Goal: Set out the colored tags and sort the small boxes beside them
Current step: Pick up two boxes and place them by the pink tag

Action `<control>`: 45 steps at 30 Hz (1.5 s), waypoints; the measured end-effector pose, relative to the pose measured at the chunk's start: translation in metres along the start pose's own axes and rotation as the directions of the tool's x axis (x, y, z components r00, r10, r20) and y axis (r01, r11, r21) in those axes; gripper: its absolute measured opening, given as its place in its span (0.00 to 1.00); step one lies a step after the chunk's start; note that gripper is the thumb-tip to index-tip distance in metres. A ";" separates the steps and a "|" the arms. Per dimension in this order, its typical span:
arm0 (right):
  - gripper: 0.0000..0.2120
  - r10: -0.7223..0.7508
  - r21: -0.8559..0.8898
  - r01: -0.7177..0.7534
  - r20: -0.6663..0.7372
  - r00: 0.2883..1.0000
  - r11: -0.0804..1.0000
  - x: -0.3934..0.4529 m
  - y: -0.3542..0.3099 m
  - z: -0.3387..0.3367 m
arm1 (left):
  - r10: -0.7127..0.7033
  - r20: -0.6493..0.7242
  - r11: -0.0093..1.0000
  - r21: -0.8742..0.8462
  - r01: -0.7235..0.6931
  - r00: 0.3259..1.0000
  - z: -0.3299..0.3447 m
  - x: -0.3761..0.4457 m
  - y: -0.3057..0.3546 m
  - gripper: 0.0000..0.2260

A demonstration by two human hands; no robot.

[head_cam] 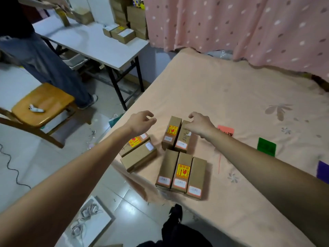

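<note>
Bed edge: I see the peach sheet end in a slanted near-left edge, running from the black table leg down toward my feet; the left pair of boxes lies right at that edge, one corner about at the drop.
Open room: the far half of the sheet, up to the pink dotted curtain, is bare, and so is the near stretch on the right below my forearm.
Boxes, count: I count seven small brown cartons. Two lie side by side at the left edge, two stand as a pair in the middle, three sit in a tight row nearest me.
Tags, count: three that I can see, all on the right: a pink tag just beside my right wrist, a green tag further right, a purple tag cut off by the frame edge. They are spaced apart in a line slanting toward me.
Left hand: hovering over the sheet beyond the left pair, fingers curled loosely, holding nothing, touching no box.
Right hand: over the far end of the middle pair, fingertips at the right-hand carton's top; I cannot tell if it grips or only touches.
Hands to each other: apart, the middle pair's far end between them.
Beyond the edge: tiled floor, a wooden chair, a white folding table.
</note>
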State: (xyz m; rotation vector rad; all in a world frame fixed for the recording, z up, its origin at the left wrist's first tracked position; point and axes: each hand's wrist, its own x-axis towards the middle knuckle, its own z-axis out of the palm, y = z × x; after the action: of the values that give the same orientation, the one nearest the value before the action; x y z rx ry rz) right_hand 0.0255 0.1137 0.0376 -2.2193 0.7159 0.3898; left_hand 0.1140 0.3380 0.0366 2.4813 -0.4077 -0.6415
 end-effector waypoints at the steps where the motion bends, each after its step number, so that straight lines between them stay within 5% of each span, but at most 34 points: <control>1: 0.32 0.035 0.019 -0.036 0.004 0.999 0.999 0.007 0.003 0.003 | -0.006 0.019 1.000 0.009 0.006 1.000 0.003 0.010 0.000 0.18; 10: 0.53 0.250 0.288 -0.268 0.098 0.963 0.919 0.049 0.034 0.038 | -0.063 0.230 0.995 -0.063 0.080 0.971 0.047 0.090 0.001 0.30; 15: 0.16 0.375 0.534 -0.392 0.146 0.915 0.749 0.057 0.038 0.072 | -0.054 0.422 0.988 -0.109 0.109 0.905 0.084 0.113 -0.017 0.39; 19: 0.19 0.404 0.632 -0.370 0.098 0.910 0.681 0.059 0.028 0.078 | -0.018 0.494 0.982 -0.156 0.110 0.869 0.100 0.120 -0.026 0.35; 23: 0.16 0.414 0.665 -0.314 0.008 0.910 0.677 0.058 0.007 0.060 | 0.046 0.456 0.947 -0.302 0.106 0.889 0.078 0.126 -0.009 0.35; 29: 0.15 0.305 0.703 -0.073 -0.210 0.929 0.708 0.032 -0.055 -0.019 | 0.242 0.248 0.866 -0.492 -0.093 0.938 -0.013 0.121 0.046 0.35; 33: 0.18 0.201 0.696 0.113 -0.353 0.914 0.709 -0.001 -0.093 -0.071 | 0.333 0.125 0.771 -0.606 -0.194 0.934 -0.076 0.099 0.087 0.24; 36: 0.21 0.137 0.688 0.205 -0.408 0.903 0.696 -0.027 -0.115 -0.094 | 0.404 0.074 0.721 -0.638 -0.268 0.912 -0.110 0.079 0.111 0.18; 45: 0.29 0.052 0.641 0.310 -0.480 0.876 0.702 -0.063 -0.139 -0.120 | 0.482 -0.017 0.678 -0.626 -0.385 0.876 -0.149 0.042 0.130 0.23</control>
State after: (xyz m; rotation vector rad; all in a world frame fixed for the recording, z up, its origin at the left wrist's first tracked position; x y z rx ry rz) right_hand 0.0654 0.1250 0.2268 -1.5851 0.7735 -0.4731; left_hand 0.2073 0.2785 0.2060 1.6287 -0.6981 -0.6309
